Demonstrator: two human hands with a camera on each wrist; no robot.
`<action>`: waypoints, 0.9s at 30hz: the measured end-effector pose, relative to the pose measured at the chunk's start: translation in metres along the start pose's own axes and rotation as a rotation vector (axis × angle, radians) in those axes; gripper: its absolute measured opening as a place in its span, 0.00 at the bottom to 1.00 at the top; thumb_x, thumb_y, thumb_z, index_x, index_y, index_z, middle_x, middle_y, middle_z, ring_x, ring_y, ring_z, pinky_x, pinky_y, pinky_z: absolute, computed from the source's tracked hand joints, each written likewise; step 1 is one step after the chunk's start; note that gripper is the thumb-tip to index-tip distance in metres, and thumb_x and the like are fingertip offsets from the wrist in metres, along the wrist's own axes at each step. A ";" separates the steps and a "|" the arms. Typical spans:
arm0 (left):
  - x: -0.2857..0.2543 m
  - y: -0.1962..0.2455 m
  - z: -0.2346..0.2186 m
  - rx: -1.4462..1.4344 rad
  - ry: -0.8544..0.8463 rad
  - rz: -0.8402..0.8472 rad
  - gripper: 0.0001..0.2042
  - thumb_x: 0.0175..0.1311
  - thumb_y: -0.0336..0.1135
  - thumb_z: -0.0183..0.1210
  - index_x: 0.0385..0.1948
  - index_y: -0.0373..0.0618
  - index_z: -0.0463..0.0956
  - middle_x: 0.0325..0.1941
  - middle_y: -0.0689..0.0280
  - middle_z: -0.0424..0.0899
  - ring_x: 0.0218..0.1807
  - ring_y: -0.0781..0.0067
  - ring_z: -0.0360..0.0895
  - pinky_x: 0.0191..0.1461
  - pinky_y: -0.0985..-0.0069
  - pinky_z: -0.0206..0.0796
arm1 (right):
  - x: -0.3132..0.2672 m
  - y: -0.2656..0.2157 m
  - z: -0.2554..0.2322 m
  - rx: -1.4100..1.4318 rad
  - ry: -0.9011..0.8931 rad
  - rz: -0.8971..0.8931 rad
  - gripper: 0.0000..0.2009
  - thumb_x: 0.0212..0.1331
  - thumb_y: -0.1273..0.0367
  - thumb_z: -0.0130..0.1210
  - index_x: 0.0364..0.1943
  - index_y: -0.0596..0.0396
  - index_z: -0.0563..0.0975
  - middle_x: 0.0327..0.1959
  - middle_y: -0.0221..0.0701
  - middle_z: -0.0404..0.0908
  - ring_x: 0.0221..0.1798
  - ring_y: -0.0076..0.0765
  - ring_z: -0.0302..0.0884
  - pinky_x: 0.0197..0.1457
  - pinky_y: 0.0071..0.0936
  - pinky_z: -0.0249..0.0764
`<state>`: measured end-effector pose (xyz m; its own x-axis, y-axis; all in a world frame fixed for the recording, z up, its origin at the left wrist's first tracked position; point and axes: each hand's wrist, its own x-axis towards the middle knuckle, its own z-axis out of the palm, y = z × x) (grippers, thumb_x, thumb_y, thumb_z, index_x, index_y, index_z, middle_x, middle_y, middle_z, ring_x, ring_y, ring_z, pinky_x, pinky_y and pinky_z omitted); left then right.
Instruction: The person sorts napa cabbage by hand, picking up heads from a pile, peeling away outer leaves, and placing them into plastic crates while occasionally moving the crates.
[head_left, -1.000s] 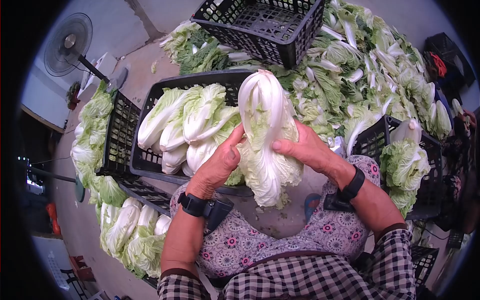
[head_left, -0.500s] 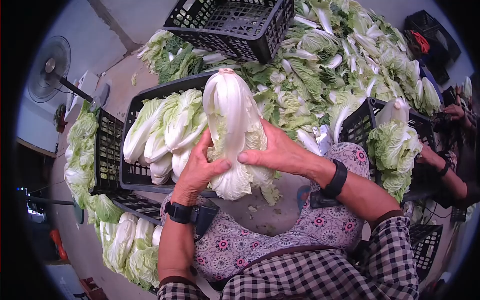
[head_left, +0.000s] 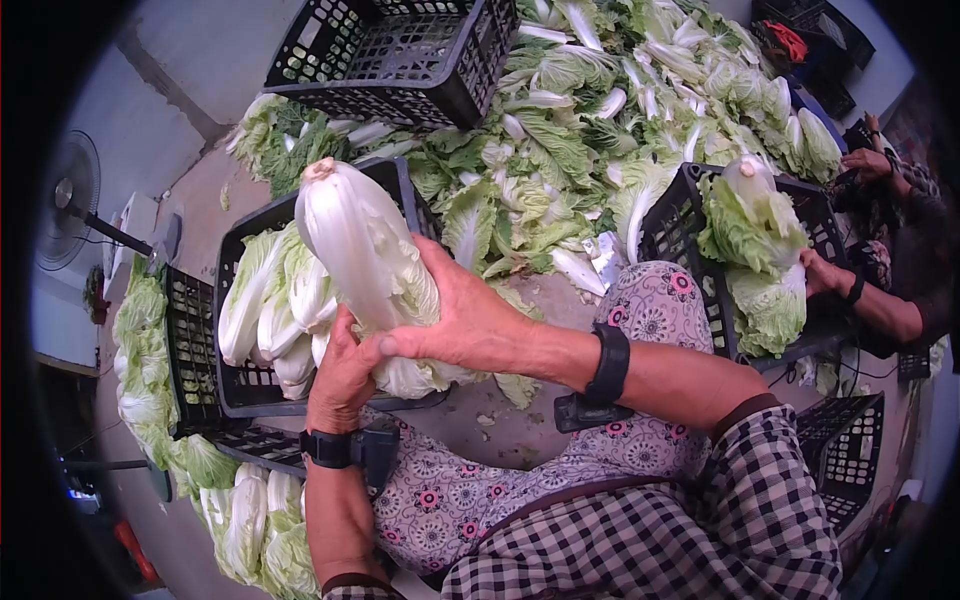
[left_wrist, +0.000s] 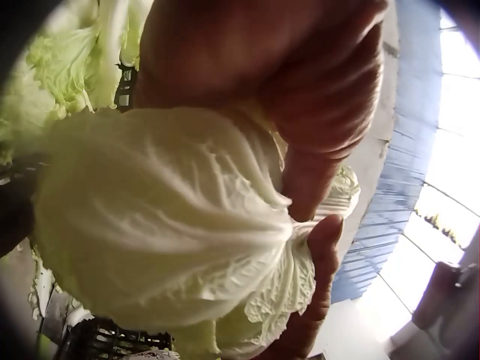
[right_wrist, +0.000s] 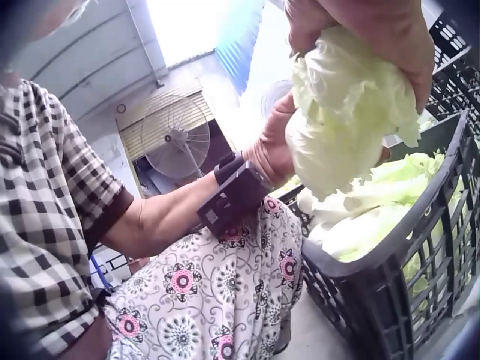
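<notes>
A napa cabbage [head_left: 352, 240] with a pale trimmed base points up and away from me, its leafy end toward my lap. My right hand [head_left: 468, 318] grips its right side, thumb across the near face. My left hand [head_left: 343, 378] holds it from the lower left, fingers partly hidden behind it. In the left wrist view the cabbage's leafy end [left_wrist: 180, 217] fills the middle, with fingers around it. The right wrist view shows the cabbage [right_wrist: 341, 112] between both hands, above a black crate [right_wrist: 375, 277]. Several cabbages [head_left: 275, 300] lie in that crate, left of the held one.
An upturned-rim black crate [head_left: 470, 70] sits on a big heap of loose leaves [head_left: 560, 160]. At right, another crate [head_left: 690, 210] carries a cabbage [head_left: 755, 250], with another person's hand [head_left: 822, 272] beside it. More cabbages [head_left: 250, 525] lie lower left; a fan [head_left: 68, 195] stands beyond.
The cabbage and both hands have moved left, over the crate of cabbages, and the cabbage's base has tilted left. The view has turned right, and another person's hand has appeared at the right crate.
</notes>
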<state>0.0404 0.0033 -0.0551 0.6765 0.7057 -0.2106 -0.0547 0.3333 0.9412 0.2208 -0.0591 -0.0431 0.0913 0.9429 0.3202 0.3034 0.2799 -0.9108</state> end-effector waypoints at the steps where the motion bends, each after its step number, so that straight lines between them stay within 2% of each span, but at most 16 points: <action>1: -0.002 0.002 0.002 -0.020 -0.017 0.002 0.50 0.43 0.48 0.70 0.65 0.41 0.45 0.61 0.59 0.63 0.62 0.64 0.64 0.64 0.70 0.57 | 0.000 -0.004 -0.003 0.065 -0.017 0.030 0.48 0.42 0.49 0.65 0.62 0.66 0.54 0.60 0.53 0.61 0.64 0.48 0.59 0.67 0.35 0.56; 3: -0.005 0.005 0.006 -0.065 -0.047 0.006 0.55 0.37 0.55 0.71 0.65 0.40 0.43 0.61 0.58 0.63 0.62 0.64 0.64 0.64 0.70 0.57 | 0.002 -0.011 -0.011 0.195 -0.047 0.089 0.45 0.44 0.52 0.63 0.61 0.66 0.56 0.59 0.51 0.63 0.62 0.47 0.61 0.66 0.35 0.58; 6: 0.000 0.014 0.016 0.081 -0.035 0.073 0.63 0.29 0.62 0.71 0.66 0.39 0.39 0.61 0.58 0.64 0.62 0.64 0.65 0.62 0.70 0.60 | 0.002 -0.020 -0.025 0.437 -0.056 0.200 0.40 0.46 0.56 0.61 0.60 0.65 0.57 0.57 0.49 0.65 0.60 0.45 0.64 0.64 0.36 0.61; 7: 0.002 0.007 0.016 0.053 0.052 0.108 0.65 0.29 0.63 0.71 0.67 0.39 0.36 0.61 0.57 0.65 0.58 0.67 0.69 0.57 0.72 0.65 | 0.001 -0.023 -0.030 0.527 -0.051 0.234 0.38 0.47 0.58 0.60 0.60 0.64 0.58 0.56 0.48 0.66 0.59 0.45 0.65 0.63 0.36 0.62; 11: 0.000 0.022 0.019 0.016 -0.069 0.057 0.60 0.34 0.63 0.68 0.67 0.41 0.40 0.57 0.57 0.70 0.53 0.68 0.73 0.51 0.74 0.68 | -0.007 -0.032 -0.065 0.834 0.031 0.317 0.31 0.51 0.64 0.58 0.58 0.63 0.61 0.54 0.45 0.69 0.56 0.43 0.69 0.60 0.37 0.66; 14: 0.002 0.019 0.017 0.082 -0.133 0.041 0.51 0.44 0.61 0.65 0.66 0.43 0.47 0.52 0.57 0.74 0.49 0.67 0.75 0.48 0.74 0.69 | -0.019 -0.035 -0.096 0.984 0.117 0.333 0.27 0.54 0.68 0.55 0.57 0.62 0.62 0.52 0.42 0.72 0.53 0.41 0.71 0.58 0.37 0.69; 15: 0.003 0.016 0.013 0.072 -0.172 0.064 0.44 0.51 0.57 0.62 0.64 0.41 0.50 0.51 0.55 0.73 0.48 0.65 0.75 0.48 0.71 0.70 | -0.023 -0.036 -0.107 1.008 0.148 0.331 0.25 0.55 0.70 0.55 0.57 0.62 0.63 0.51 0.41 0.73 0.53 0.41 0.72 0.57 0.38 0.70; 18: 0.003 0.014 0.011 0.119 -0.201 0.033 0.41 0.52 0.55 0.61 0.62 0.39 0.53 0.51 0.55 0.74 0.49 0.66 0.75 0.49 0.72 0.70 | -0.043 -0.034 -0.138 1.019 0.273 0.312 0.21 0.58 0.74 0.52 0.56 0.61 0.65 0.49 0.39 0.75 0.50 0.39 0.75 0.55 0.38 0.72; 20: 0.002 0.014 0.013 0.133 -0.177 0.022 0.38 0.53 0.53 0.61 0.61 0.38 0.56 0.50 0.56 0.74 0.48 0.68 0.75 0.48 0.73 0.69 | -0.055 -0.031 -0.155 0.891 0.444 0.361 0.21 0.57 0.74 0.53 0.56 0.61 0.65 0.49 0.40 0.75 0.50 0.41 0.75 0.56 0.39 0.72; 23: 0.003 0.014 0.014 0.155 -0.151 0.017 0.36 0.54 0.52 0.61 0.59 0.38 0.60 0.49 0.58 0.75 0.47 0.71 0.75 0.48 0.76 0.68 | -0.074 -0.025 -0.173 0.893 0.627 0.324 0.21 0.58 0.74 0.51 0.56 0.62 0.65 0.50 0.41 0.74 0.51 0.43 0.74 0.57 0.40 0.71; 27: 0.001 0.015 0.016 0.176 -0.126 0.008 0.35 0.54 0.52 0.61 0.58 0.38 0.61 0.49 0.59 0.75 0.46 0.72 0.75 0.48 0.76 0.68 | -0.104 -0.007 -0.206 0.739 0.725 0.233 0.19 0.59 0.72 0.49 0.55 0.63 0.65 0.50 0.43 0.74 0.52 0.46 0.74 0.57 0.42 0.71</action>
<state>0.0518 -0.0015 -0.0370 0.7635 0.6206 -0.1787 0.0614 0.2057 0.9767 0.4044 -0.1966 -0.0166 0.6910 0.7224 -0.0258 -0.4243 0.3765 -0.8235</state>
